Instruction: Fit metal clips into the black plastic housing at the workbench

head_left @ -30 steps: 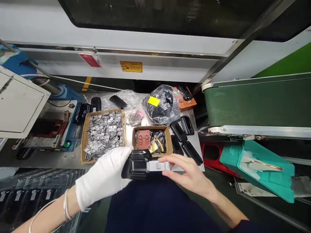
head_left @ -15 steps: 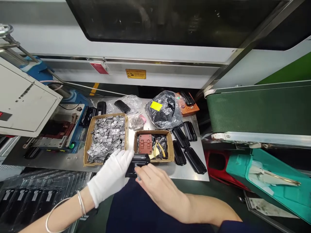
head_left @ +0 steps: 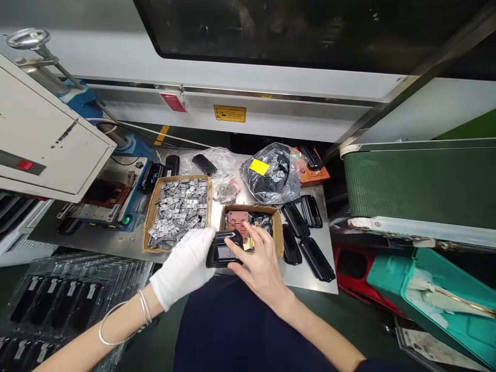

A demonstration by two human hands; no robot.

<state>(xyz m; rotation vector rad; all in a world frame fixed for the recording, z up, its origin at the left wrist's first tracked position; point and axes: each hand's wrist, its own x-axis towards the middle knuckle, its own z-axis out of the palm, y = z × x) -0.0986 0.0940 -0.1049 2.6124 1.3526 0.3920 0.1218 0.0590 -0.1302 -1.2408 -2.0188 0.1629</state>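
My left hand (head_left: 185, 266), in a white glove, grips a black plastic housing (head_left: 222, 251) at the front edge of the metal table (head_left: 306, 276). My bare right hand (head_left: 259, 261) lies across the housing's right side with its fingers spread, the fingertips reaching over the small cardboard box (head_left: 276, 227). That box holds a reddish-brown block (head_left: 237, 221) and small dark parts. To the left stands a larger cardboard box (head_left: 152, 217) full of small silver metal pieces.
Several black housings (head_left: 306, 235) lie at the table's right. A clear bag of dark parts with a yellow label (head_left: 271, 173) and an orange block (head_left: 315, 173) sit behind. A blue press (head_left: 116, 188) stands left, a green conveyor (head_left: 418, 181) right, plastic trays (head_left: 58, 299) bottom left, a teal bin (head_left: 445, 294) bottom right.
The silver strip that stuck out of the housing is no longer in view. My right hand has moved from the housing's right end onto its top, towards the small box. The view has shifted left.
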